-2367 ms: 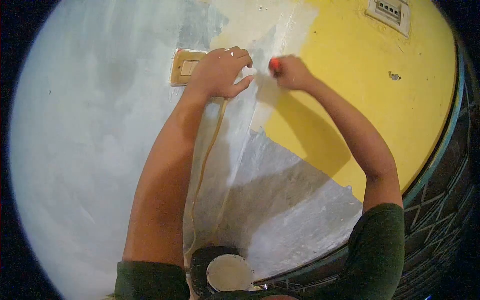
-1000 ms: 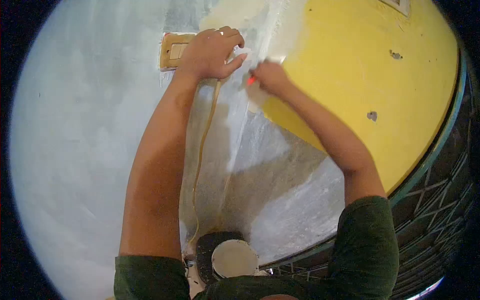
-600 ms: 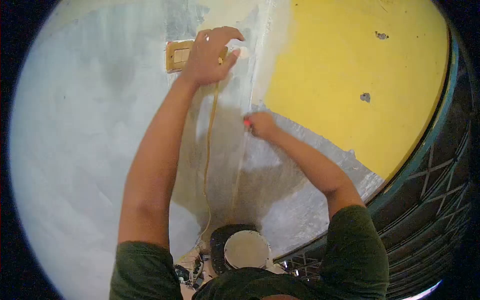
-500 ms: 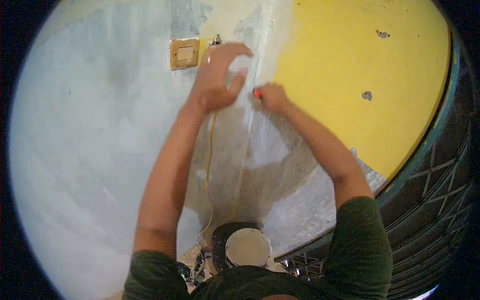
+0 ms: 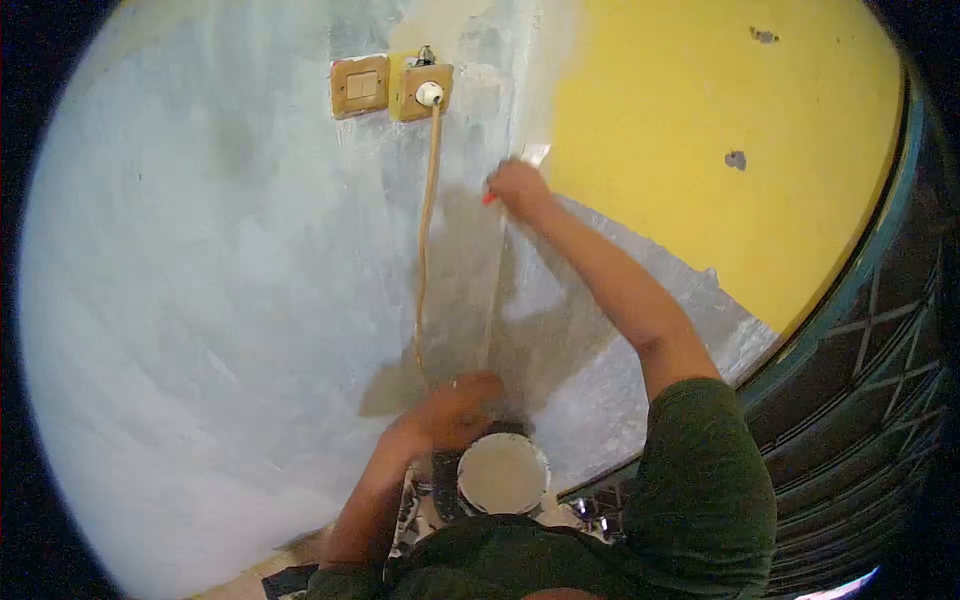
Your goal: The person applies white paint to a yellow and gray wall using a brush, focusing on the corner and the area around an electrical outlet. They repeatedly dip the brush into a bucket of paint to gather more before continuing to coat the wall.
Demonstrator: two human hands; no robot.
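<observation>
My right hand (image 5: 521,190) is closed round a putty knife with a red handle (image 5: 489,197). Its pale blade (image 5: 537,154) shows above my knuckles, against the wall corner where the grey-white coat meets yellow paint. Smeared by motion, my left hand (image 5: 458,408) hangs low in front of the wall, just above a round pale-topped bucket (image 5: 504,474). Whether its fingers hold anything cannot be seen. The patchy grey-white wall (image 5: 250,260) fills the left and middle, and the yellow wall (image 5: 660,110) lies right of my right hand.
A switch plate (image 5: 359,87) and a socket (image 5: 424,92) with a white plug sit on the wall. A tan cord (image 5: 429,210) runs down from the plug. Dark metal shutters (image 5: 860,400) stand at right. Clutter lies on the floor beside the bucket.
My left hand has dropped from in front of the socket to just above the bucket, uncovering socket and plug. My right hand stays at the corner, with the knife turned and the blade now showing.
</observation>
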